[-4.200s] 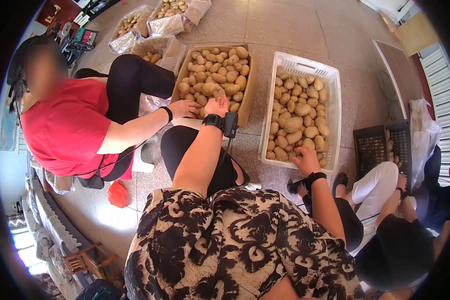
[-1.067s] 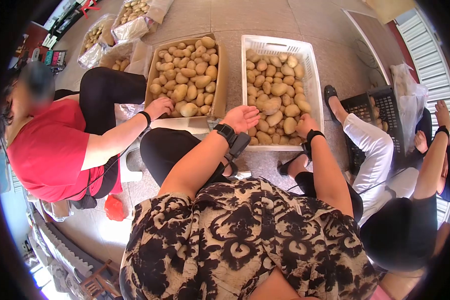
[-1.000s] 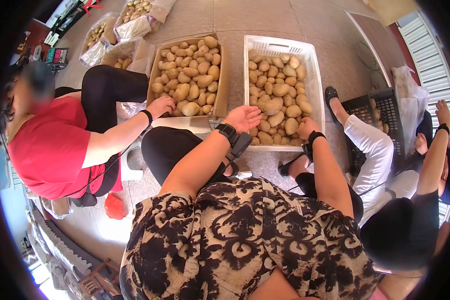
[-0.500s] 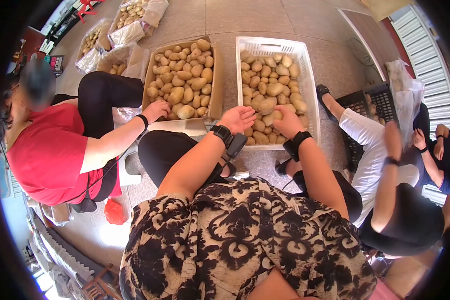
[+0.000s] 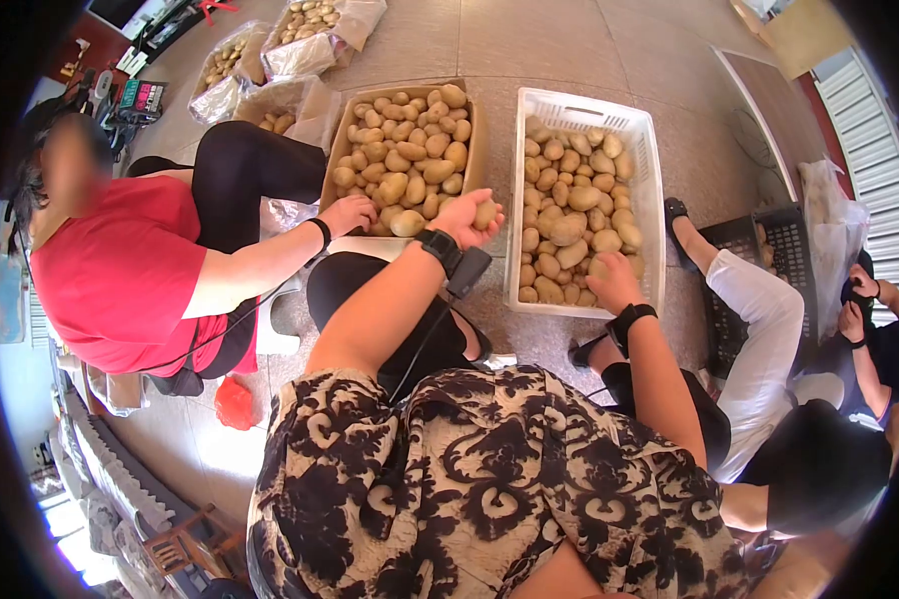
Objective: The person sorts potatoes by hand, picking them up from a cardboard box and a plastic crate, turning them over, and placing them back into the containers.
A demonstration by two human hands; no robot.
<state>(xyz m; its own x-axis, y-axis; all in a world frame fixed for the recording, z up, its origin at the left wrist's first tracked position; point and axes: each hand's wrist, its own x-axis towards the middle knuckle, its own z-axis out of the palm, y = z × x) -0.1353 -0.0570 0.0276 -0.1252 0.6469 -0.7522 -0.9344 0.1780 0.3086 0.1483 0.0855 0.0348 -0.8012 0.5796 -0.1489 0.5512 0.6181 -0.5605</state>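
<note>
- Potato (image 5: 485,214): pinched in the left hand (image 5: 464,218), fingers curled around it, held over the near right corner of the box (image 5: 477,150), just above its front edge.
- Left wrist carries a black band and a dark device; the forearm runs back across a black-clad knee.
- Right hand (image 5: 614,281): fingers bent down onto the potatoes at the near right corner of the crate (image 5: 515,200); whether they grip one, I cannot tell. A black band sits on that wrist.
- Box: cardboard, heaped with potatoes almost to its rim; its right wall stands just beside the crate's left wall, with a narrow strip of floor (image 5: 559,45) between them.
- Crate: white plastic with slotted walls, full up to the far end; its near rim lies close to the right hand's wrist.
- Another person in a red shirt (image 5: 120,265) sits to the left, one hand (image 5: 348,213) resting at the box's near left corner, well apart from the left hand.
- Open tiled floor lies beyond both containers; bags (image 5: 310,40) of potatoes stand at the far left.
- To the right, a person in white trousers (image 5: 769,329) stretches a leg beside the crate, with a black crate (image 5: 769,255) behind it.
</note>
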